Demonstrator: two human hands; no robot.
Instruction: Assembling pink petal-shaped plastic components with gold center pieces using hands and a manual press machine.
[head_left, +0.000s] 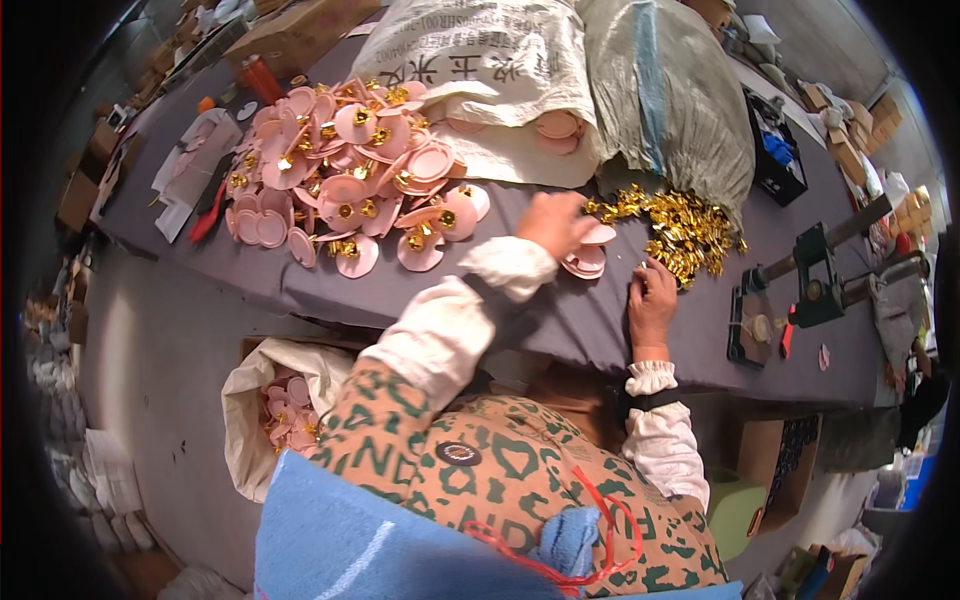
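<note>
Left hand [553,222] grabbing pink discs [587,258] off the near stack, right hand [650,300] resting loose beside the gold clips [685,228], steadying on the counter [560,310].

Pink discs [345,180] carry gold centres; the loose clips [685,228] are gold. The tablecloth [570,310] is grey-purple, the apron [500,470] tan with green lettering, the cuffs [515,265] white.

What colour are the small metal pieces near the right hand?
Shiny gold pieces, clearest in the head view.
</note>
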